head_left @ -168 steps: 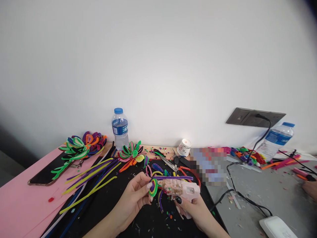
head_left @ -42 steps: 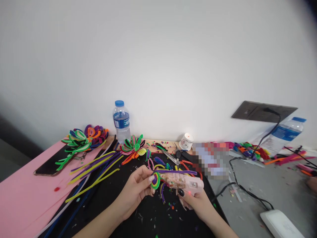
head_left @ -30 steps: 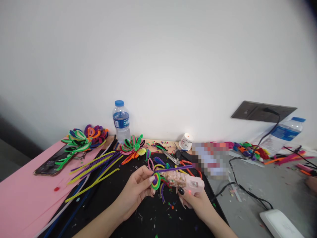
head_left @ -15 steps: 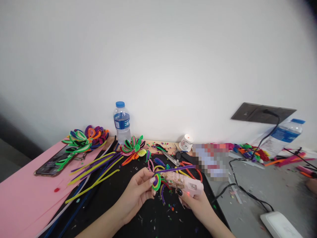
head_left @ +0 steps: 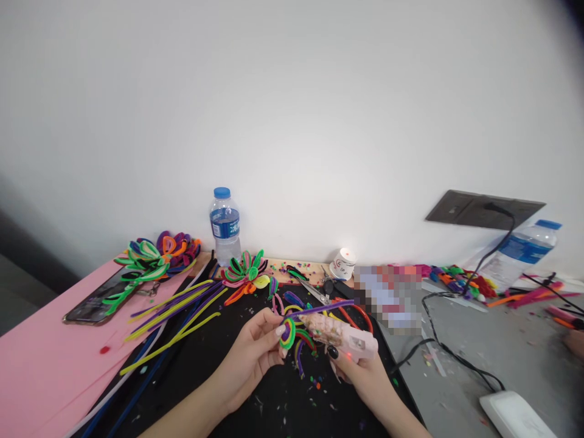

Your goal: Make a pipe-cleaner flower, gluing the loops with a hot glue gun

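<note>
Where the black mat [head_left: 237,377] covers the bench, a small coiled pipe-cleaner rosette of green, yellow and purple [head_left: 288,333] is pinched at its left edge between the thumb and fingers [head_left: 279,330] of the left hand [head_left: 250,359], just above the mat. From the right, a pale pink hot glue gun [head_left: 347,336] meets the rosette with its nozzle; the right hand [head_left: 360,374] wraps its grip, fingers curled shut, forearm reaching in from the near right. A long purple pipe cleaner [head_left: 319,308] runs along the gun's top. Farther left lie loose yellow and purple pipe-cleaner stems [head_left: 173,316] on pink paper [head_left: 31,365]. A clear plastic water bottle [head_left: 225,226] stands against the white wall [head_left: 292,109].
</note>
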Motion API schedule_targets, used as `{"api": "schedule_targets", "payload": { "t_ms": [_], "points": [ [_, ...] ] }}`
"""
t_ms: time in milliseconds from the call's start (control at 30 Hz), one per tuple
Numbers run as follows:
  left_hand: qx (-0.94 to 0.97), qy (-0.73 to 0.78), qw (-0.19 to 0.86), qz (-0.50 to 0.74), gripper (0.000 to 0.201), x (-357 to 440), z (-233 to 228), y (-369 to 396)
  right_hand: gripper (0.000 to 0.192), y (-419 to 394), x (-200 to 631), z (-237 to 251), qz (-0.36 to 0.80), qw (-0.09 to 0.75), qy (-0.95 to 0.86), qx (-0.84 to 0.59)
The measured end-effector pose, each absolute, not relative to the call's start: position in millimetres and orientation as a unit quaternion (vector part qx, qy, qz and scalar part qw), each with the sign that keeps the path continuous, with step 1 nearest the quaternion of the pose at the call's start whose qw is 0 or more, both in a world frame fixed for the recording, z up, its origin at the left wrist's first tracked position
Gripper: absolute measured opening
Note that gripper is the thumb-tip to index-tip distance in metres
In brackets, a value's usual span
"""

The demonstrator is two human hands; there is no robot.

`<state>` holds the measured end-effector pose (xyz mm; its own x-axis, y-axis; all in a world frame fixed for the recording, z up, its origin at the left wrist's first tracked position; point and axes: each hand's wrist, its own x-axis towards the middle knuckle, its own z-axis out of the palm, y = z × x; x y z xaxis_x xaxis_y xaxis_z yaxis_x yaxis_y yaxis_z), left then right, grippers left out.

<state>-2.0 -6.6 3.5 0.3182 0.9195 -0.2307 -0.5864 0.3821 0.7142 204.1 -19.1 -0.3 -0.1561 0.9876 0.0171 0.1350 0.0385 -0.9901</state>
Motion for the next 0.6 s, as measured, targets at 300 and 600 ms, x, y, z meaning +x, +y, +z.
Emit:
{"api": "schedule_targets", "payload": {
  "t_ms": [300, 600],
  "points": [
    [0.263, 0.327, 0.761, 0.495, 0.019, -2.1, 2.7, -6.3, 0.031, -16.4, 207.2, -10.9, 0.493, 0.454, -0.563, -0.484],
    [0.259, 0.326, 0.764, 0.494, 0.02, -2.8, 4.4, -6.2, 0.038, -19.2, 208.5, -8.3, 0.498, 0.45, -0.558, -0.488]
  ]
}}
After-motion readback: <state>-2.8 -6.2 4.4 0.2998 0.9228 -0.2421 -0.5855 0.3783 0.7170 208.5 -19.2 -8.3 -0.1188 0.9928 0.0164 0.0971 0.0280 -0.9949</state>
